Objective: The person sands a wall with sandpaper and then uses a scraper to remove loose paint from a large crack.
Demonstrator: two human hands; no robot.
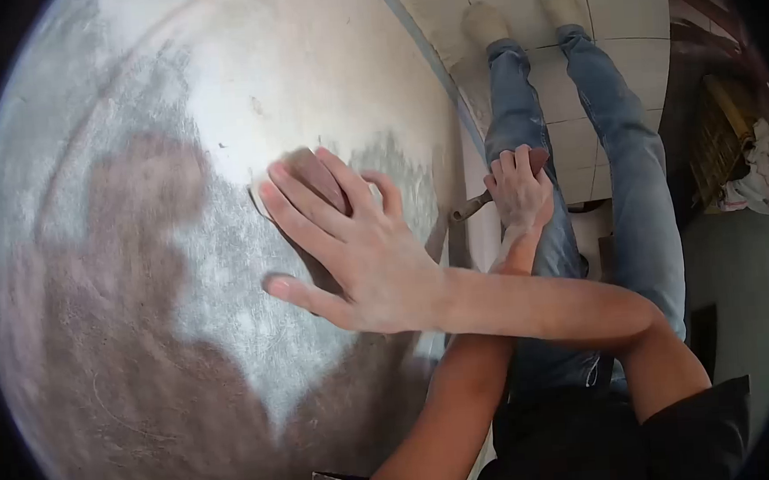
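Observation:
My right hand (349,242) reaches leftward across my body and lies over a large grey-and-white scuffed surface (239,310). Its fingers press on a small reddish-brown block (321,180) whose kind I cannot make out; the thumb sticks out apart. The block appears to rest on the surface, partly hidden by the fingers. My left hand (520,192) passes under the right forearm and is closed around a brown rod-like handle (472,206), beside my leg. One end of the handle pokes out toward the surface, and a reddish-brown part shows at the other side of the fist.
A blue-grey edge (411,27) borders the surface near my legs. White floor tiles (625,1) lie under my feet. To the right are a yellowish woven basket or crate (720,136) and whitish cloth or plastic (759,173). Dark shadows fall over the surface.

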